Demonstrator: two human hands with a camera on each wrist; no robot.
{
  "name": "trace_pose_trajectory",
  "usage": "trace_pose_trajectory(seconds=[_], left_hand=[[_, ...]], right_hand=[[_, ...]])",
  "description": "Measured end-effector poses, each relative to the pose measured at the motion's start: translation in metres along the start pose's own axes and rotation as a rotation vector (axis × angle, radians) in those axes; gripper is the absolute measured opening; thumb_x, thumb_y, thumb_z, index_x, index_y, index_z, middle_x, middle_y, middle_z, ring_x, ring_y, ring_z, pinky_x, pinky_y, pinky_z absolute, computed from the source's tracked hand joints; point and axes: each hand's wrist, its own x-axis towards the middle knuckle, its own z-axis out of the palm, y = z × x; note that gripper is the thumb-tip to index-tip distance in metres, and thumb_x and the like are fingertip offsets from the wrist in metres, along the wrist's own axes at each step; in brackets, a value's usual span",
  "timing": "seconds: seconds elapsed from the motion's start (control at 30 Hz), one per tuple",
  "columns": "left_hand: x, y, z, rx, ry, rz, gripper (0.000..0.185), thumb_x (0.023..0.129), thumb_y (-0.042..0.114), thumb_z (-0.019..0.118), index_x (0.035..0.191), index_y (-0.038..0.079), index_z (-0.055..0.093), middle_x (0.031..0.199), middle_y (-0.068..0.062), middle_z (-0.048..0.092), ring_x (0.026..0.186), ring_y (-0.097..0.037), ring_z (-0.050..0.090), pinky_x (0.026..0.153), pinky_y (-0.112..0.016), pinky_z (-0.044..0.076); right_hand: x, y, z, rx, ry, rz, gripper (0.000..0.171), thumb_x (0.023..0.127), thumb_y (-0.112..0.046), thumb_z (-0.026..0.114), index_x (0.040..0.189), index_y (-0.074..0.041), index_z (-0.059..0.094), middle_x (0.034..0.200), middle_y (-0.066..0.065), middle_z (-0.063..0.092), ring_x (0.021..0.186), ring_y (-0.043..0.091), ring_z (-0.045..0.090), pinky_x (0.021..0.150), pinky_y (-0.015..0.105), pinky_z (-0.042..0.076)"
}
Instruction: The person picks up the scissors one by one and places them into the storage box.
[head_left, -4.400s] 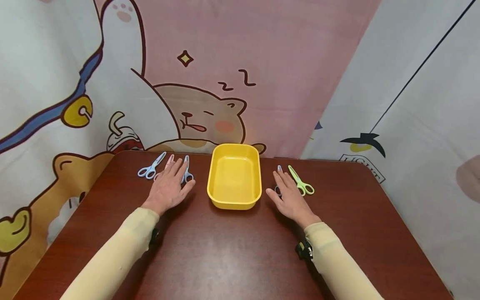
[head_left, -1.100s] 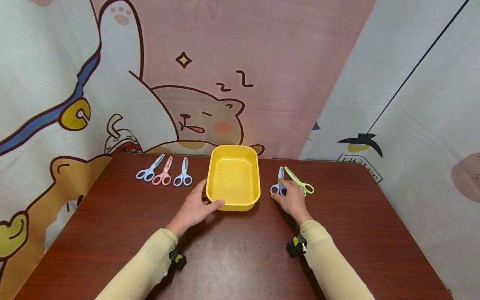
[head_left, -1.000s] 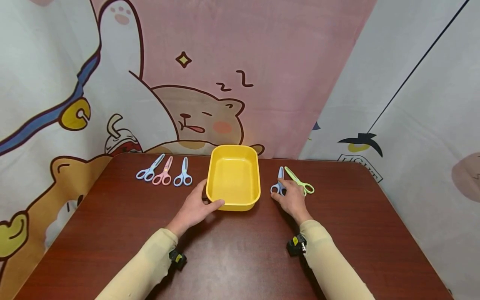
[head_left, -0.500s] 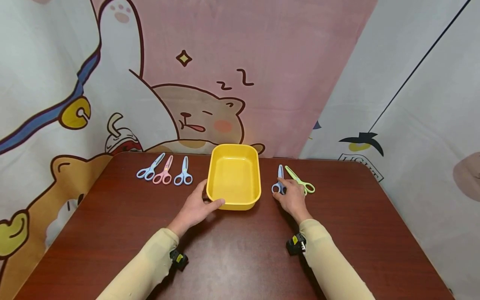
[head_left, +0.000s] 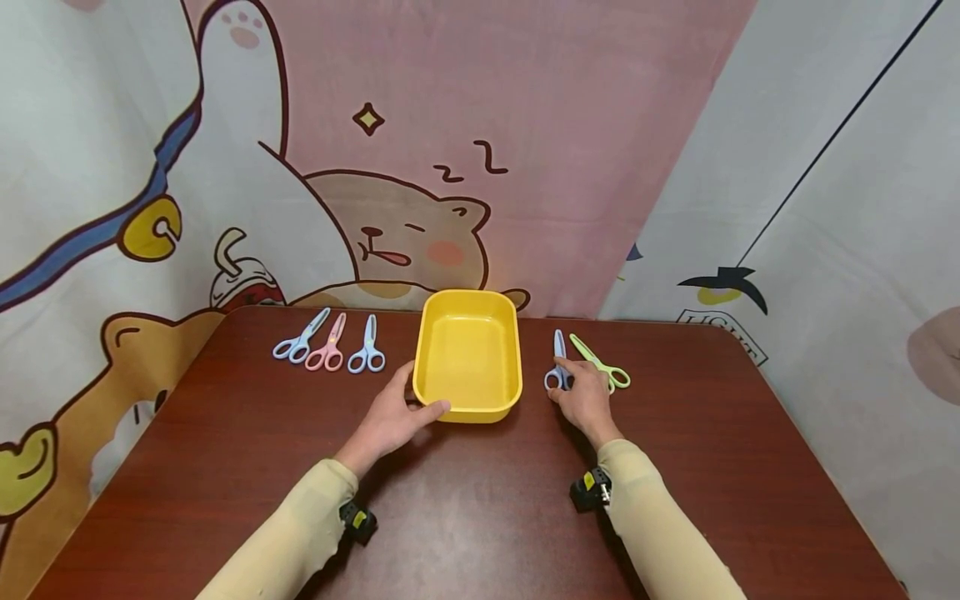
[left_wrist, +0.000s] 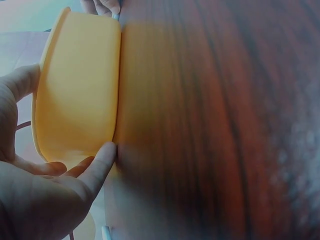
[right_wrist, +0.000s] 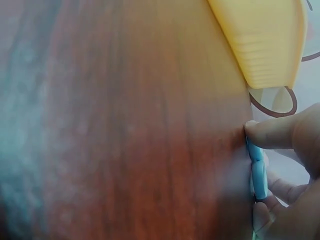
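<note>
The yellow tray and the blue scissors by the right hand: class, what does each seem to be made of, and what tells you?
Yellow tray: probably moulded plastic, smooth with a slight gloss; even colour, rounded corners and rolled rim. Blue scissors that the right hand touches: apparently plastic all over, matte pastel; no bare metal shows, though the blades are too small to tell.

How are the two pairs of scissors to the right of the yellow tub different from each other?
The blue scissors lie nearer the yellow tub and point straight away; the green scissors lie farther out, angled. The right hand pinches the blue pair's handle; its fingers partly hide the green handles. Both are small, closed, flat on the table.
</note>
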Motion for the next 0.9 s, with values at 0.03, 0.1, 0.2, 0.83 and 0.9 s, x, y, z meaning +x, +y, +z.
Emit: trace_pose_trajectory(seconds=[0.03, 0.1, 0.2, 0.83, 0.9], left_hand=[[-0.0001, 0.0000, 0.0001, -0.006, -0.003, 0.000, 0.093, 0.088, 0.033, 0.084, 0.160, 0.009, 0.030, 0.143, -0.016, 0.054, 0.111, -0.026, 0.069, 0.096, -0.042, 0.057], [-0.0002, -0.0003, 0.0001, -0.015, -0.005, 0.001, 0.092, 0.088, 0.032, 0.084, 0.159, 0.009, 0.030, 0.141, -0.017, 0.055, 0.110, -0.026, 0.069, 0.095, -0.041, 0.057], [0.0000, -0.0005, -0.0001, -0.021, -0.006, 0.005, 0.093, 0.088, 0.032, 0.084, 0.159, 0.008, 0.030, 0.141, -0.017, 0.055, 0.109, -0.025, 0.069, 0.094, -0.040, 0.058], [0.0001, 0.0005, 0.0002, -0.039, -0.010, 0.013, 0.091, 0.088, 0.027, 0.085, 0.159, 0.008, 0.031, 0.137, -0.018, 0.057, 0.107, -0.025, 0.069, 0.092, -0.039, 0.059], [0.0001, 0.0007, 0.0003, -0.044, -0.010, 0.014, 0.091, 0.088, 0.026, 0.085, 0.159, 0.008, 0.031, 0.137, -0.018, 0.057, 0.107, -0.025, 0.069, 0.092, -0.038, 0.059]], right_hand=[[0.0000, 0.0004, -0.0001, 0.006, -0.002, 0.003, 0.056, 0.086, -0.007, 0.080, 0.139, -0.002, 0.064, 0.135, 0.031, 0.057, 0.119, 0.047, 0.047, 0.094, 0.056, 0.038], [0.0004, 0.0016, -0.0002, 0.014, -0.008, 0.006, 0.057, 0.085, -0.006, 0.081, 0.139, -0.002, 0.064, 0.134, 0.031, 0.057, 0.118, 0.048, 0.047, 0.092, 0.055, 0.038], [0.0011, 0.0026, -0.0015, 0.032, -0.024, 0.016, 0.058, 0.083, -0.005, 0.081, 0.138, -0.003, 0.065, 0.134, 0.031, 0.056, 0.118, 0.048, 0.046, 0.092, 0.055, 0.039], [0.0040, 0.0017, -0.0064, 0.107, -0.060, 0.050, 0.060, 0.078, -0.003, 0.082, 0.136, -0.005, 0.067, 0.128, 0.024, 0.050, 0.105, 0.038, 0.053, 0.082, 0.043, 0.044], [0.0039, 0.0022, -0.0057, 0.118, -0.050, 0.046, 0.060, 0.078, -0.002, 0.081, 0.136, -0.005, 0.067, 0.128, 0.023, 0.049, 0.103, 0.037, 0.054, 0.081, 0.041, 0.043]])
